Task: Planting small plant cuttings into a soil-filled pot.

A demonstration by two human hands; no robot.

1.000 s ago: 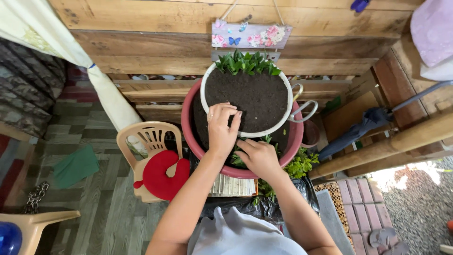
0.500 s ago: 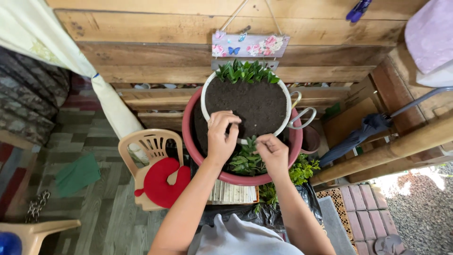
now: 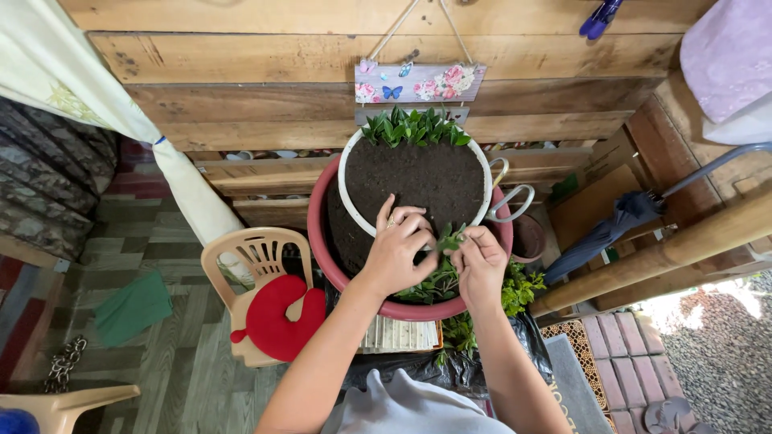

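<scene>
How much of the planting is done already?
Done: a row of green plants stands at the far edge of the white pot. In hand: left hand and right hand pinch a sprig at the near edge. Left: the bare soil between.

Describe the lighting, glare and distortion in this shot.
Head view: soft, even daylight on the soil and both hands, left hand, right hand; overexposed glare on the gravel at lower right; wide-angle bowing of the wooden planks; focus sharp throughout.
</scene>
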